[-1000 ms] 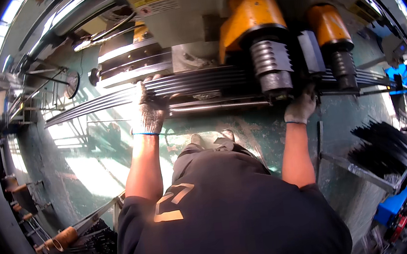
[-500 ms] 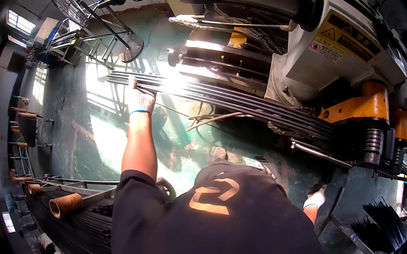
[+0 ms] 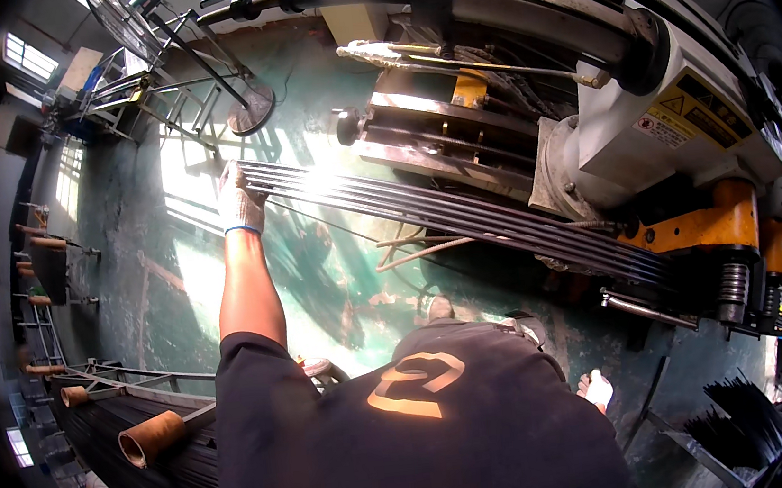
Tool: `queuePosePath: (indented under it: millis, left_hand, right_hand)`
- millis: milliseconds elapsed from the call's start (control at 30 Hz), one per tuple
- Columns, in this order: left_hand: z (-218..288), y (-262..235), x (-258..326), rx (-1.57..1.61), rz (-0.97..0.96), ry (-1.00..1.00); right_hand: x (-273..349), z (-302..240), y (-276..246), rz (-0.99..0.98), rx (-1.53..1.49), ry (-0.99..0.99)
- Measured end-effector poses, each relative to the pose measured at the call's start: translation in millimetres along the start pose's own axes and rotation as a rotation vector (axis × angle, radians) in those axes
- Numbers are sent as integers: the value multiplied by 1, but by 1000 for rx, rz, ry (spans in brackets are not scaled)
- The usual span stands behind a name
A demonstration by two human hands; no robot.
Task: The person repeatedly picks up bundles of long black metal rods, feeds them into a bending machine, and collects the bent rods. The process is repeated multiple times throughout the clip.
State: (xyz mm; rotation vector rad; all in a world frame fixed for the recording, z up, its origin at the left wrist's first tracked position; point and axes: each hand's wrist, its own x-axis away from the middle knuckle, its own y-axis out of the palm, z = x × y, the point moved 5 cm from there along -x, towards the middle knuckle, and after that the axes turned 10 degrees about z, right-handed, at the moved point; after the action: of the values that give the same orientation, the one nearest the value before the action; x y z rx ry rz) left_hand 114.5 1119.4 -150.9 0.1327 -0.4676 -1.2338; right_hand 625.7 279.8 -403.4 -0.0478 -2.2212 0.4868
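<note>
Several long dark metal rods (image 3: pixel 425 201) run side by side from my left hand (image 3: pixel 242 201) toward the machine at the right. My left hand wears a pale work glove and closes around the rods' left ends, its thumb side uppermost. Some of its fingers are hidden. Farther along, the rods pass beneath an orange machine arm (image 3: pixel 698 219), where their right ends are lost in shadow. Down by my right side, well away from the rods, my right hand (image 3: pixel 597 388), also gloved, has its fingers curled in. Nothing shows in it.
The large machine's pale housing (image 3: pixel 659 120) stands at the right. A bundle of black rods (image 3: pixel 130 438) lies on a rack at lower left, beside a rusty tube (image 3: pixel 151 439). More rods (image 3: pixel 748 421) stick up at lower right. A fan's round base (image 3: pixel 251 108) stands beyond my left hand.
My left hand has shifted left along the rods to their ends. My right hand has moved slightly, and its blur has gone. The whole view has shifted a little.
</note>
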Motion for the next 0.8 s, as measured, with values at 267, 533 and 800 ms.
queuePosePath:
  millis: [267, 533, 800]
  left_hand:
    - [0, -5, -16, 97, 47, 1]
    - [-5, -24, -36, -23, -125, -56]
    - [-5, -18, -48, -40, -444, -299]
  right_hand:
    - [-42, -11, 33, 38, 324, -192]
    - [-1, -35, 36, 34, 184, -198]
    - [11, -6, 8, 190, 370, -288]
